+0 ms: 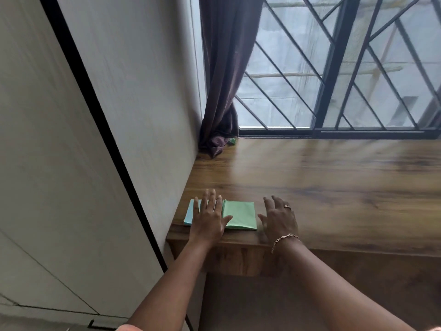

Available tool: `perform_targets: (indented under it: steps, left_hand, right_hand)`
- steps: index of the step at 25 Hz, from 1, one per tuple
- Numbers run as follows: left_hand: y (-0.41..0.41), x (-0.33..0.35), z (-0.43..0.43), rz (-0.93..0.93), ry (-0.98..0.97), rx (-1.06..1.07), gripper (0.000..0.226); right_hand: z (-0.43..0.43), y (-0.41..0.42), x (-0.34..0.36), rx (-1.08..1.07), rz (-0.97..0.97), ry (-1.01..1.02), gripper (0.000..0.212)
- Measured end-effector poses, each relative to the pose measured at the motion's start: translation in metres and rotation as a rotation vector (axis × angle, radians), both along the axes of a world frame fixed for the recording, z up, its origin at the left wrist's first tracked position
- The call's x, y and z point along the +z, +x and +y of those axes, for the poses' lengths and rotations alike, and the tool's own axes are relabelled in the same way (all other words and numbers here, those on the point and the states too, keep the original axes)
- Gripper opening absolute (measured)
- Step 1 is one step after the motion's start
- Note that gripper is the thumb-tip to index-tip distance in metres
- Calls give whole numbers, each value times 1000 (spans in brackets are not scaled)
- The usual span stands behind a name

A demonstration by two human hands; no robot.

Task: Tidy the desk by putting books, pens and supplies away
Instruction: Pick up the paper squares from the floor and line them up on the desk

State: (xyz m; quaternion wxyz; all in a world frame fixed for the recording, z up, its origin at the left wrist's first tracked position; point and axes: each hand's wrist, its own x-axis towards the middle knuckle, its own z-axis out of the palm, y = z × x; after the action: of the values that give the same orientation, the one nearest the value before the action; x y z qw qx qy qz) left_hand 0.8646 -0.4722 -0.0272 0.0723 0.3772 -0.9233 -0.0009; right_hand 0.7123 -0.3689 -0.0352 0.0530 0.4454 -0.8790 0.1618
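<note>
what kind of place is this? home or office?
Probably a home study corner, not an office: a brown wood-grain desk set against a black diagonal-barred metal window grille, with a dark brown fabric curtain bunched in the corner.

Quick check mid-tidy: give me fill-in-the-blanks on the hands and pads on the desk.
1. The left hand lies flat across a blue pad and a ____ pad.
2. The right hand is open, to the ____ of both pads.
3. The bracelet is on the ____ wrist.
4. A dark ____ hangs at the far corner of the desk.
Missing words: green; right; right; curtain.
</note>
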Motion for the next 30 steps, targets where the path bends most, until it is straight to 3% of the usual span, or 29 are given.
perform_targets:
  steps: [3, 7, 10, 16, 20, 30]
  left_hand:
    - [-13, -2, 23, -37, -10, -100, 79]
    - [-42, -9, 67, -46, 24, -290, 109]
    - [-63, -21, 109, -60, 18, -423, 105]
    - [-99, -36, 204, -145, 46, -629, 106]
    - [-117, -49, 285, -183, 55, -753, 84]
    - [-104, -86, 568, -329, 142, -1132, 76]
  right_hand:
    - [26, -7, -7, -4, 98, 32, 69]
    - [84, -10, -18, -95, 104, 109, 68]
    - [137, -17, -34, -226, 182, 139, 75]
    - [267, -23, -54, -455, 137, 218, 78]
    - [362, -9, -64, -618, 54, 224, 77]
    - [674, 94, -103, -1057, -138, 261, 71]
